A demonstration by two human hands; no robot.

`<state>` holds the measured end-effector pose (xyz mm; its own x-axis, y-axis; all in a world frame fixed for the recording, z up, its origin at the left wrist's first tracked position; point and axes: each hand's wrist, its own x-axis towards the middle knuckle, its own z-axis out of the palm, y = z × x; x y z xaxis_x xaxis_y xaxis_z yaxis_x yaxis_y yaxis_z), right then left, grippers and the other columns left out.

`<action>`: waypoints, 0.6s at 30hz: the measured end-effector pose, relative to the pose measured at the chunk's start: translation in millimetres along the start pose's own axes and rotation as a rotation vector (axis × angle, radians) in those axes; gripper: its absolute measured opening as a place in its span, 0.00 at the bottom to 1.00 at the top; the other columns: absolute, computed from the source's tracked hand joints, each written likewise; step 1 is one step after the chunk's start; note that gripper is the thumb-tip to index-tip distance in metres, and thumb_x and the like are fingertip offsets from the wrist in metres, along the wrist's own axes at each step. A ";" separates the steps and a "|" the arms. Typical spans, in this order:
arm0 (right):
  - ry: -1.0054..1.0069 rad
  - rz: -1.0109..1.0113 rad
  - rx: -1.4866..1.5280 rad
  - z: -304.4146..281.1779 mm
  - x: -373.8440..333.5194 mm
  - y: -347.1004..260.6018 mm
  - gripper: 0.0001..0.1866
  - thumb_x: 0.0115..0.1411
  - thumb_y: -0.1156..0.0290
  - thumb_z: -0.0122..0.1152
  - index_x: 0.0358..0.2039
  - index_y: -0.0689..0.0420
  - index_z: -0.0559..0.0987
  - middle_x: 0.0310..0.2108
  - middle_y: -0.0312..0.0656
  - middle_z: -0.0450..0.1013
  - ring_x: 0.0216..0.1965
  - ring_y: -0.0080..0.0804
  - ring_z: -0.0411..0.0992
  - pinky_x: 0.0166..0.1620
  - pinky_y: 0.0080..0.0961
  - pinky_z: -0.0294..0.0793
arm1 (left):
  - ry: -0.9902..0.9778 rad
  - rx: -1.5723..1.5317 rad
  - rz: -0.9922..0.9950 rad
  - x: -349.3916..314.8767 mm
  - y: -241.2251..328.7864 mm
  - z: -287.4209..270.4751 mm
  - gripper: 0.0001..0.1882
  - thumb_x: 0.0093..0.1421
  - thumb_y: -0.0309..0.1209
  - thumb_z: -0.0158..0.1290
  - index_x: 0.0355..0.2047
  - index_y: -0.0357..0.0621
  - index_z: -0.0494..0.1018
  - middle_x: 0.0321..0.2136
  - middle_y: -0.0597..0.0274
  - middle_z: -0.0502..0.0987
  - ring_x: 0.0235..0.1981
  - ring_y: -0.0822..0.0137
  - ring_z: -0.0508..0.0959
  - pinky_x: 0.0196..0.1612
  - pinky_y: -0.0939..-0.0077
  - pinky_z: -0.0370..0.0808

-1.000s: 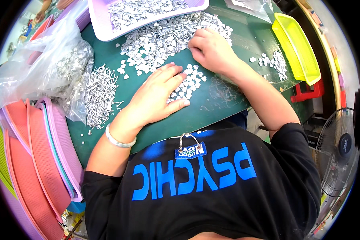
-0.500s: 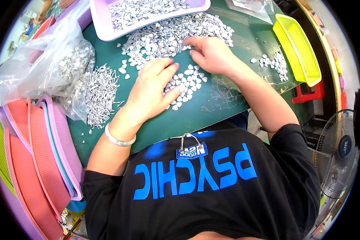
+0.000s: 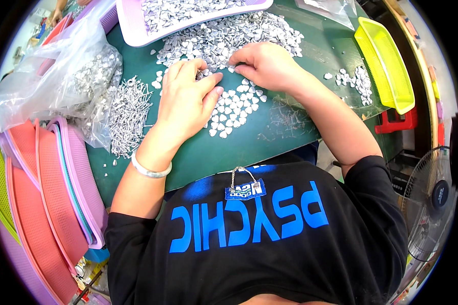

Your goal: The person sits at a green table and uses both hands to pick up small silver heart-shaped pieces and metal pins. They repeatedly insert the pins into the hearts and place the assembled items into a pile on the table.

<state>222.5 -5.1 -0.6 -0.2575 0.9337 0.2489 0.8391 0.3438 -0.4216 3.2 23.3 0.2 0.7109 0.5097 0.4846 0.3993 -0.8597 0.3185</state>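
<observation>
Worktable (image 3: 259, 137): tray (image 3: 137, 36) at far centre, main heap of hearts (image 3: 215, 48) directly before it, loose hearts (image 3: 232, 110) spread nearer; pin pile (image 3: 130, 119) at left, bag (image 3: 51, 86) farther left; at right, small heart cluster (image 3: 362, 84), then basket (image 3: 388, 66).

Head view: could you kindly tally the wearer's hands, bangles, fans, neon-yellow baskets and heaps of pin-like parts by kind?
Left hand and right hand: 2
Silver-coloured bangle: 1
Fan: 1
Neon-yellow basket: 1
Heap of pin-like parts: 1
Total: 6
The silver heart-shaped pieces are too many to count.
</observation>
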 end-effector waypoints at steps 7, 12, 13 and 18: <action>-0.010 -0.013 -0.023 -1.2 4.2 3.1 0.05 0.55 0.68 0.55 0.29 0.53 0.79 0.26 0.45 0.76 0.33 0.47 0.75 0.37 0.41 0.74 | -0.030 0.039 0.017 7.4 2.0 7.9 0.14 0.49 0.21 0.53 0.38 0.44 0.80 0.36 0.57 0.71 0.41 0.56 0.69 0.47 0.65 0.67; -0.071 -0.057 -0.047 -8.0 2.4 4.4 0.06 0.55 0.70 0.57 0.30 0.58 0.78 0.28 0.45 0.75 0.32 0.47 0.74 0.36 0.37 0.73 | -0.060 0.065 0.015 15.0 6.9 12.6 0.16 0.46 0.21 0.52 0.35 0.46 0.81 0.32 0.62 0.72 0.38 0.59 0.70 0.44 0.65 0.68; -0.073 -0.049 -0.048 -7.8 3.1 6.9 0.06 0.55 0.70 0.57 0.30 0.58 0.78 0.28 0.45 0.75 0.32 0.47 0.74 0.36 0.37 0.73 | -0.069 0.067 0.015 16.7 7.1 13.5 0.16 0.46 0.20 0.52 0.35 0.46 0.81 0.32 0.62 0.72 0.38 0.59 0.70 0.43 0.65 0.68; -0.222 0.070 0.038 -19.9 2.6 5.3 0.07 0.55 0.70 0.57 0.33 0.58 0.80 0.28 0.44 0.76 0.31 0.44 0.75 0.36 0.35 0.73 | -0.083 0.006 0.032 18.6 4.4 15.0 0.17 0.45 0.17 0.50 0.35 0.43 0.80 0.32 0.59 0.71 0.38 0.57 0.69 0.44 0.66 0.67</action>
<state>235.9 -2.8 15.2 -0.3021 0.9530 0.0218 0.8409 0.2772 -0.4648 26.8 28.5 -1.7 0.7686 0.4777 0.4255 0.3790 -0.8759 0.2986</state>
